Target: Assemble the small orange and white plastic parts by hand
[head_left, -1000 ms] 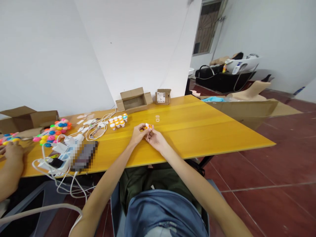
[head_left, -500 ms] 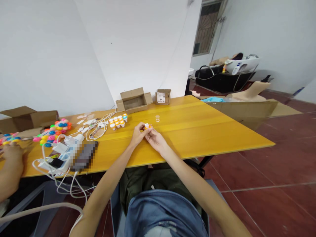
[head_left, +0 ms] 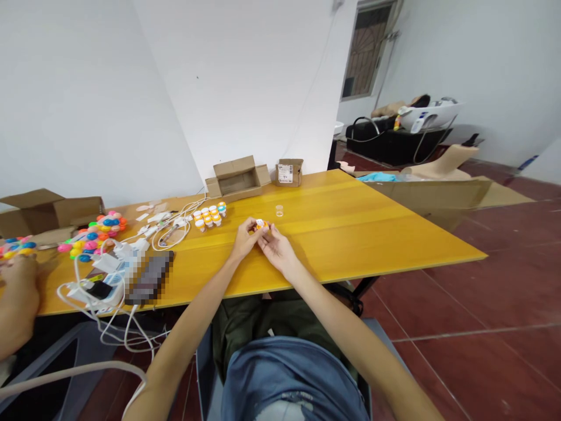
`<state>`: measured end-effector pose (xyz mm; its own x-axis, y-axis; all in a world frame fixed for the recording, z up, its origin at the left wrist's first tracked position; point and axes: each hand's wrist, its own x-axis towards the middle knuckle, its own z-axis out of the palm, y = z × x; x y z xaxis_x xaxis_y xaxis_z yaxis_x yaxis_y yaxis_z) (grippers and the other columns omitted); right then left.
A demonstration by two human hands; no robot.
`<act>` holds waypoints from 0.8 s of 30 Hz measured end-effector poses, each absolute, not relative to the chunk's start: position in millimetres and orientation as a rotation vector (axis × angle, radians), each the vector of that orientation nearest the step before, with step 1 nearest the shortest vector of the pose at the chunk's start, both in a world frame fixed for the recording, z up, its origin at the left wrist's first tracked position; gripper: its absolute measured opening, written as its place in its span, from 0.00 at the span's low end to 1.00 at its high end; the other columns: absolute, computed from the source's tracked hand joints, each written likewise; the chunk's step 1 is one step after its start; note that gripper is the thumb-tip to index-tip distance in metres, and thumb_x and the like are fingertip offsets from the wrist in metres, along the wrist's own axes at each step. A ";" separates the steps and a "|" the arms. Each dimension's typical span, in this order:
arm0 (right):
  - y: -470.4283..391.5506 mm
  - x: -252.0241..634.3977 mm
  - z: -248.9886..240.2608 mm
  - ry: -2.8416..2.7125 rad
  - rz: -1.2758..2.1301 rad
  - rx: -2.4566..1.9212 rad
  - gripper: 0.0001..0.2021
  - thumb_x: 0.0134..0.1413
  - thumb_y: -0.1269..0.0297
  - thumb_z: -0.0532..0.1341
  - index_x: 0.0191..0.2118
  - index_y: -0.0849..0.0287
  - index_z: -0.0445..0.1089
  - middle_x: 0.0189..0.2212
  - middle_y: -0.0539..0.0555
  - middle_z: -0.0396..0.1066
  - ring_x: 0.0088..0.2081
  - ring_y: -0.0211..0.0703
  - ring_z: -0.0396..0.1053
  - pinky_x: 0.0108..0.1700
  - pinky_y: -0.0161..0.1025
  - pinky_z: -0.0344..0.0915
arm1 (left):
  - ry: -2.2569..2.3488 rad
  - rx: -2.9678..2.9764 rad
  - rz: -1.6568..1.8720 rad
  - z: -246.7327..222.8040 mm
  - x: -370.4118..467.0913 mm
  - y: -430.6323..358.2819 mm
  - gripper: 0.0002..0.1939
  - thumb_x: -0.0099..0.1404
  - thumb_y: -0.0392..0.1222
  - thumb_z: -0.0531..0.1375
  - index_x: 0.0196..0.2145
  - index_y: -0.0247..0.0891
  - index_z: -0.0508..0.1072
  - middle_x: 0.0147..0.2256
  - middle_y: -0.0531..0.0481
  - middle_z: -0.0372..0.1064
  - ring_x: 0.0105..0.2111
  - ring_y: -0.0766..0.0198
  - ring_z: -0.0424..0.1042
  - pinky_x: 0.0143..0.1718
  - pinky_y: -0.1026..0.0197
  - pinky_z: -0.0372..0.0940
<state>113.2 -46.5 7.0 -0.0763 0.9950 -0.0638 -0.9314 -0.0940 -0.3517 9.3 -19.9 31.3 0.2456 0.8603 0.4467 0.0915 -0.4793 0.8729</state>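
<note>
Over the yellow table [head_left: 359, 222], my left hand [head_left: 245, 237] pinches a small orange-and-white piece [head_left: 262, 224] between thumb and fingers. My right hand [head_left: 277, 248] meets it from the other side, palm partly up, with its fingertips also closed on the piece. The piece's exact kind is too small to make out. Just beyond the hands stands a small clear plastic cup or ring [head_left: 279, 210]. To the left, several small containers with white and orange tops [head_left: 208, 217] are grouped closely, one with a teal top [head_left: 222, 206].
Open cardboard box [head_left: 239, 178] and a smaller labelled box [head_left: 289, 172] stand against the wall. White cables and a power strip [head_left: 118, 275] lie left, near a dark pixelated object [head_left: 151, 278]. Another person's hand [head_left: 20, 275] is by colourful balls [head_left: 94, 237] at far left.
The orange-and-white piece has turned slightly between my fingers. My hands stay in almost the same place, and the other person's hand at far left has shifted a little left.
</note>
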 end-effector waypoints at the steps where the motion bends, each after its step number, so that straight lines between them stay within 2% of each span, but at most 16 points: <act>1: -46.3 113.1 6.9 -0.258 1.643 -0.327 0.07 0.53 0.74 0.62 0.30 0.53 0.69 0.28 0.46 0.76 0.31 0.34 0.74 0.35 0.31 0.73 | 0.876 1.779 1.298 30.9 8.8 -19.7 0.15 0.54 0.51 0.68 0.31 0.38 0.72 0.34 0.50 0.75 0.34 0.63 0.70 0.40 0.60 0.63; 5: -45.0 112.5 5.5 -0.307 1.637 -0.335 0.09 0.52 0.75 0.63 0.30 0.52 0.68 0.27 0.44 0.75 0.29 0.33 0.73 0.34 0.31 0.72 | 0.883 1.814 1.289 28.0 6.7 -17.3 0.15 0.54 0.52 0.68 0.31 0.38 0.74 0.33 0.50 0.75 0.34 0.63 0.70 0.40 0.60 0.64; 13: -45.5 110.8 7.2 -0.263 1.586 -0.358 0.14 0.49 0.83 0.59 0.31 0.52 0.68 0.30 0.45 0.77 0.33 0.33 0.76 0.37 0.31 0.72 | 0.876 1.814 1.301 29.0 6.3 -17.3 0.16 0.54 0.53 0.67 0.30 0.38 0.73 0.29 0.53 0.71 0.31 0.65 0.67 0.37 0.61 0.63; 18: -42.7 112.6 2.2 -0.283 1.588 -0.358 0.15 0.48 0.84 0.58 0.33 0.52 0.68 0.31 0.45 0.77 0.34 0.34 0.76 0.40 0.33 0.73 | 0.879 1.811 1.299 31.9 7.7 -20.2 0.16 0.54 0.53 0.67 0.31 0.38 0.73 0.31 0.51 0.73 0.32 0.63 0.69 0.38 0.61 0.63; 24: -39.8 113.5 -1.4 -0.305 1.590 -0.361 0.15 0.48 0.83 0.59 0.33 0.53 0.69 0.31 0.46 0.77 0.33 0.34 0.76 0.39 0.32 0.73 | 0.890 1.820 1.299 29.9 6.8 -19.3 0.15 0.55 0.51 0.67 0.34 0.38 0.74 0.39 0.47 0.76 0.38 0.61 0.72 0.41 0.60 0.64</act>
<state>113.5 -39.8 -1.4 -0.0366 0.9984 -0.0436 -0.9113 -0.0513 -0.4084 6.8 -19.3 29.9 0.2540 0.8491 0.4632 0.1256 -0.5038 0.8546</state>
